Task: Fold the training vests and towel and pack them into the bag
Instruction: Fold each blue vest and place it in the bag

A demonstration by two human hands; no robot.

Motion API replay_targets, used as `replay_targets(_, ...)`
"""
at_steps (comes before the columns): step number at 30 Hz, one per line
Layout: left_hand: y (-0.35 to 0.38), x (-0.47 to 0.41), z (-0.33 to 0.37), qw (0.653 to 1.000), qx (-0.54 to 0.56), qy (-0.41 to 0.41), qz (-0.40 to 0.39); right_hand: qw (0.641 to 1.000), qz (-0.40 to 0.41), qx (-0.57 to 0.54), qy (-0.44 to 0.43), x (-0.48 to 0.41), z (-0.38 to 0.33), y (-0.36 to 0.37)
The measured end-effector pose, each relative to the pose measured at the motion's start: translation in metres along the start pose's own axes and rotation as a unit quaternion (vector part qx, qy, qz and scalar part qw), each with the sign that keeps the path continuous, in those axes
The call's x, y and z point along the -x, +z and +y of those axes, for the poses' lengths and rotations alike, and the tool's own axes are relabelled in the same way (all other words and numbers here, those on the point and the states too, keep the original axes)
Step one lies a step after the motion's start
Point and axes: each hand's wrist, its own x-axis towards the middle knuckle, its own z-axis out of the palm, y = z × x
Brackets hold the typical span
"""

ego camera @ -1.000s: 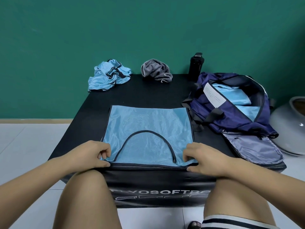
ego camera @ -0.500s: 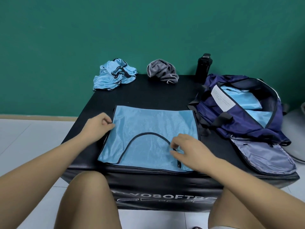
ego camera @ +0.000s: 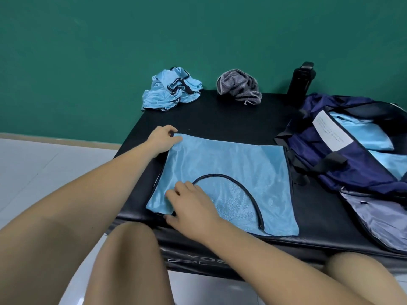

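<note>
Where two hands (ego camera: 164,139) (ego camera: 191,204) pinch it, one flat vest (ego camera: 231,161); perhaps two more bagged.

The black padded bench (ego camera: 231,119) fills the centre and right of the frame. A light blue vest (ego camera: 231,172) lies flat on it at centre, reaching the front edge. Along the back edge, at upper centre, sit crumpled vests (ego camera: 169,89), a grey towel (ego camera: 239,86) and an upright black bottle (ego camera: 301,80). A navy bag (ego camera: 352,164) lies open at the right.
</note>
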Motion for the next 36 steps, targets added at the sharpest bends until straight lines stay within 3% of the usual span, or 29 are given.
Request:
replay_targets(11, 0.006, -0.014, -0.001, 0.998, -0.064, 0.018, -0.014, 0.994, -0.002, 0.111, 0.000, -0.027, -0.025, 0.032)
replay_targets(23, -0.027, -0.001, -0.018, 0.997, -0.056, 0.006, 0.044, 0.968, -0.130, 0.212, 0.038, -0.046, -0.057, 0.030)
replay_targets(27, -0.048, 0.004, -0.042, 0.997, -0.023, -0.035, 0.070, 0.985, -0.090, 0.145, 0.032, -0.051, -0.067, 0.031)
replay_targets(30, -0.063, 0.006, -0.048, 0.996, 0.000, -0.063, 0.069, 0.999, -0.022, 0.018, 0.045, -0.050, -0.068, 0.024)
replay_targets(36, -0.078, -0.002, -0.013, 0.994, 0.067, -0.076, 0.039, 0.967, 0.036, -0.213, 0.138, -0.037, -0.049, -0.015)
